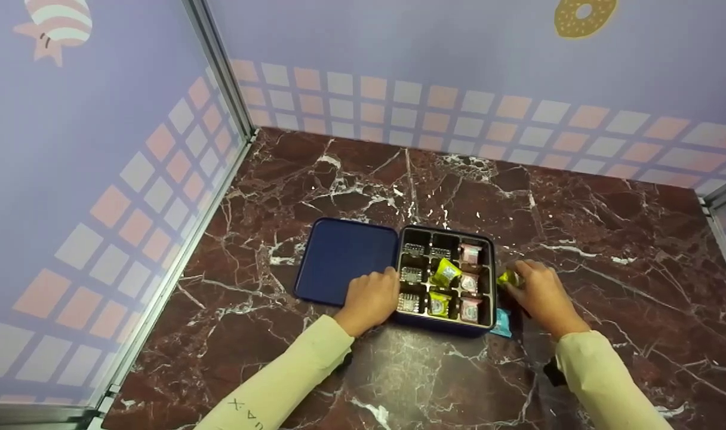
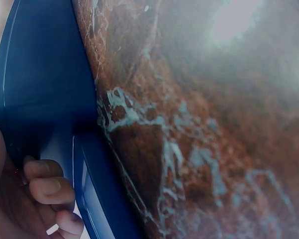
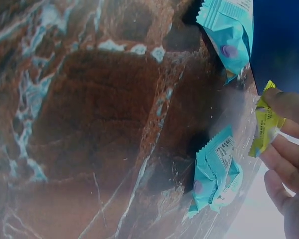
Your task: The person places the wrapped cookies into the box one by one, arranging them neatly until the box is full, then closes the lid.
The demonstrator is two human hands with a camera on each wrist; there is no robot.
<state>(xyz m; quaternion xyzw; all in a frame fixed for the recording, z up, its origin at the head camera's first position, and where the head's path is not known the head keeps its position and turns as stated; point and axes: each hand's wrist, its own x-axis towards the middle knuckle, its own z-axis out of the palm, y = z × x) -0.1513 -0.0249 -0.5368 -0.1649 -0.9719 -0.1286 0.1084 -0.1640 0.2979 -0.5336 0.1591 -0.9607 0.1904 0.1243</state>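
Observation:
A dark blue box (image 1: 443, 329) with a divided tray stands upright on the table. In the head view, my left hand (image 1: 372, 298) grips its left wall by the rim, fingers curled; the left wrist view has the fingertips (image 2: 52, 186) between the box and its lid. Just right of the box, my right hand (image 1: 539, 292) pinches a yellow-green wrapped candy (image 3: 266, 122) between thumb and fingers. Two more yellow-green candies (image 1: 445, 273) sit in the tray's middle column, the upper one tilted. Pink wrapped candies (image 1: 470, 282) fill the right column. Other compartments show silvery patterned bottoms.
The blue lid (image 1: 348, 254) lies flat against the box's left side. Light blue wrapped candies (image 3: 216, 174) lie on the marble-patterned table (image 1: 363, 173) below my right hand. Purple panels (image 1: 446, 48) with metal-framed corners enclose the table at the back and sides.

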